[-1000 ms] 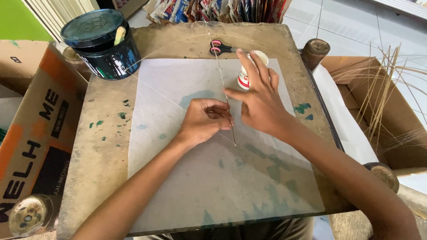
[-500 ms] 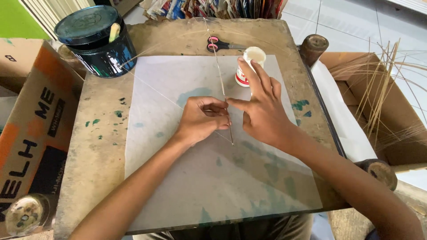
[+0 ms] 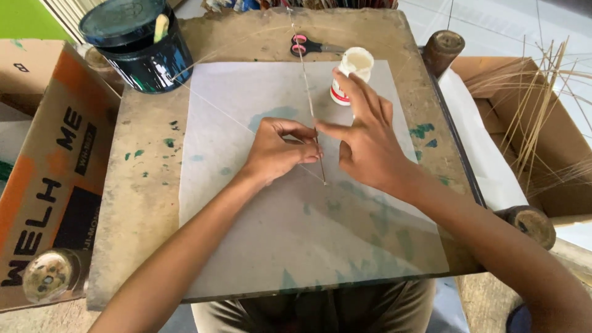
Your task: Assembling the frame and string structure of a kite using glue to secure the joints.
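A thin straight stick (image 3: 306, 80) lies along the middle of a pale translucent paper sheet (image 3: 246, 246) spread on a worn wooden table (image 3: 142, 203). My left hand (image 3: 277, 151) pinches the stick near its lower part, fingertips curled onto it. My right hand (image 3: 367, 145) rests beside it on the paper, thumb pressed toward the stick and fingers spread toward a small white glue bottle (image 3: 353, 71). A fine thread or second thin stick (image 3: 216, 105) crosses the paper diagonally from the upper left.
Pink-handled scissors (image 3: 305, 45) lie at the table's far edge. A dark round tin (image 3: 139, 46) with a stick in it stands at the far left. Cardboard boxes sit on both sides; the right one (image 3: 555, 154) holds several thin sticks. Wooden posts (image 3: 444, 49) mark the table corners.
The camera has shifted slightly. My right hand has spread flatter on the paper with the thumb now at the stick; my left hand keeps its pinch at the same spot.
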